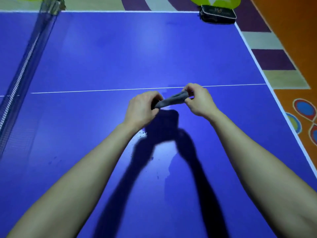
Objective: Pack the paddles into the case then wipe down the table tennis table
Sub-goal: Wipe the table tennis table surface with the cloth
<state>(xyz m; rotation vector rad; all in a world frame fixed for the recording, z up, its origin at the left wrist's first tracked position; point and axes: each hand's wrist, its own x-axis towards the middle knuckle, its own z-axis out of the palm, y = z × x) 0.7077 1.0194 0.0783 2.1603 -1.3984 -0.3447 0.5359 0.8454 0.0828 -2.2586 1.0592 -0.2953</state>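
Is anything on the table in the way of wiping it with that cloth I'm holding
Almost nothing. Both the left hand and right hand hold the grey cloth above open blue table. Only the black case sits on the far right corner.

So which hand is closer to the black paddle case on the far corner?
Right. The right hand sits nearer the case, which lies beyond it, slightly right. The left hand is further left and closer to the person.

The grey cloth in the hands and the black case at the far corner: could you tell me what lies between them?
Only bare blue table, crossed by its white centre line, separates cloth from case in the head view.
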